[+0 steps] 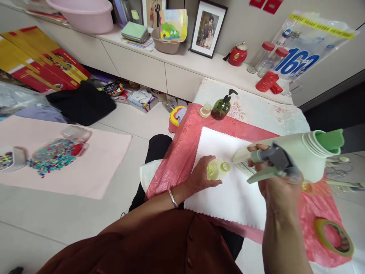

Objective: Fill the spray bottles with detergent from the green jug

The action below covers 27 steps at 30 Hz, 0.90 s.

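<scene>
My left hand [201, 178] is closed around a small clear yellowish bottle [217, 169] with its mouth uncapped, resting on a white cloth [228, 198]. My right hand [275, 186] grips a pale green spray-trigger head [288, 158] with a grey trigger, held just right of the bottle, its nozzle pointing toward the bottle's mouth. The white cloth lies on a pink plastic sheet [176, 160] over a low table.
A green pump bottle [222, 106] and a cream cap [205, 110] stand at the sheet's far edge. A tape roll [335, 238] lies at the right front. Scissors [339, 167] lie behind the sprayer. Coloured beads [53, 154] sit on a pink mat on the floor at left.
</scene>
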Available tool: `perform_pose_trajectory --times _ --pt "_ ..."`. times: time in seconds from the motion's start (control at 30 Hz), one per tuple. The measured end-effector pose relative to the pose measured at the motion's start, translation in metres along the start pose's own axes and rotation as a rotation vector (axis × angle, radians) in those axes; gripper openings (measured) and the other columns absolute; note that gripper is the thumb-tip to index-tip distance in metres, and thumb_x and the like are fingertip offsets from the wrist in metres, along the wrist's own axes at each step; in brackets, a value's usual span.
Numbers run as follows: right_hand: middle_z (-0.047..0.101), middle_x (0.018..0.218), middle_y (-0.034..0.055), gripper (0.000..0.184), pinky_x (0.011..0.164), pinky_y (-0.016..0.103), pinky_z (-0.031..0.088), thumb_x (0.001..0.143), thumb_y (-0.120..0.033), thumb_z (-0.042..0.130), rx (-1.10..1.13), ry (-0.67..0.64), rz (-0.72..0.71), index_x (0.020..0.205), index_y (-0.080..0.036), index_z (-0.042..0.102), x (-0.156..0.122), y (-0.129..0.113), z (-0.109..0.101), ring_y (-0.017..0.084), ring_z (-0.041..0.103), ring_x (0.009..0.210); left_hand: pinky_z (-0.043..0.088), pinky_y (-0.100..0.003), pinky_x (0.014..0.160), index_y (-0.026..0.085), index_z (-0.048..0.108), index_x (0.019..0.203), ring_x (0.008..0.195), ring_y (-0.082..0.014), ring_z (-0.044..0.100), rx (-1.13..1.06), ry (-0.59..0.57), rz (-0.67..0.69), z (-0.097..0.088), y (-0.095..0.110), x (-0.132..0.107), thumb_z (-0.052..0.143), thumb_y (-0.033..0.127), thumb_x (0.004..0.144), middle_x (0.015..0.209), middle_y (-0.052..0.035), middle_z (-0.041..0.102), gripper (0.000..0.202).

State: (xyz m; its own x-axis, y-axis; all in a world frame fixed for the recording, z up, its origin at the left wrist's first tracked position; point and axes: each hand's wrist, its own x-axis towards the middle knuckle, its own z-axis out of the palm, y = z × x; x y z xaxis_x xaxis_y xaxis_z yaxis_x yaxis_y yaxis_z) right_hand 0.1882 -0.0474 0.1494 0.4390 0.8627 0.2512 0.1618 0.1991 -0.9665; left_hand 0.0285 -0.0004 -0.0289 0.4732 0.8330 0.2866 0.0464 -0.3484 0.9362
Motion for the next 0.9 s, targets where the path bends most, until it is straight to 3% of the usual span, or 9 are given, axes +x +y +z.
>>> perform_pose_trajectory --times 0.13,0.23,0.37,0.67,0.9 --pt "0.063 0.122 0.0100 0.033 0.082 0.030 0.059 0.085 -0.026 0.081 -0.040 -0.148 0.007 0.117 -0.023 0.072 -0.013 0.024 -0.003 0.023 0.064 0.110 0.045 -0.061 0.114 0.023 0.042 0.143 0.131 -0.0382 0.055 0.005 0.004 0.015 0.000 0.000 0.000 0.092 0.052 0.062 0.139 -0.0150 0.055 0.099" --pt "0.064 0.121 0.0076 0.026 0.085 0.031 0.060 0.086 -0.025 0.079 -0.041 -0.223 0.015 0.112 -0.024 0.072 -0.020 0.035 -0.002 0.022 0.064 0.110 0.046 -0.060 0.113 0.023 0.042 0.143 0.131 -0.0381 0.056 0.016 0.006 0.014 0.000 0.000 0.000 0.092 0.053 0.063 0.139 -0.0153 0.056 0.099" --pt "0.065 0.117 0.0062 0.017 0.078 0.024 0.058 0.086 -0.025 0.076 -0.071 -0.309 0.016 0.103 -0.023 0.074 -0.022 0.041 0.003 0.019 0.064 0.105 0.047 -0.061 0.112 0.023 0.041 0.143 0.130 -0.0388 0.056 0.003 0.015 0.045 0.001 -0.001 0.000 0.091 0.055 0.063 0.138 -0.0156 0.056 0.100" --pt "0.065 0.111 0.0055 0.010 0.086 0.025 0.056 0.086 -0.028 0.075 -0.159 -0.327 -0.040 0.092 -0.020 0.073 -0.023 0.038 0.007 0.017 0.062 0.104 0.044 -0.063 0.114 0.023 0.042 0.144 0.132 -0.0404 0.055 -0.028 0.004 0.026 0.003 -0.004 0.000 0.091 0.063 0.060 0.140 -0.0158 0.055 0.105" --pt "0.065 0.116 0.0034 0.013 0.082 0.020 0.054 0.091 -0.026 0.072 -0.168 -0.346 -0.093 0.104 -0.024 0.074 -0.021 0.040 0.006 0.015 0.063 0.105 0.042 -0.062 0.114 0.021 0.036 0.149 0.137 -0.0415 0.051 0.042 -0.158 -0.044 -0.015 0.013 0.003 0.085 0.064 0.069 0.149 -0.0201 0.049 0.103"
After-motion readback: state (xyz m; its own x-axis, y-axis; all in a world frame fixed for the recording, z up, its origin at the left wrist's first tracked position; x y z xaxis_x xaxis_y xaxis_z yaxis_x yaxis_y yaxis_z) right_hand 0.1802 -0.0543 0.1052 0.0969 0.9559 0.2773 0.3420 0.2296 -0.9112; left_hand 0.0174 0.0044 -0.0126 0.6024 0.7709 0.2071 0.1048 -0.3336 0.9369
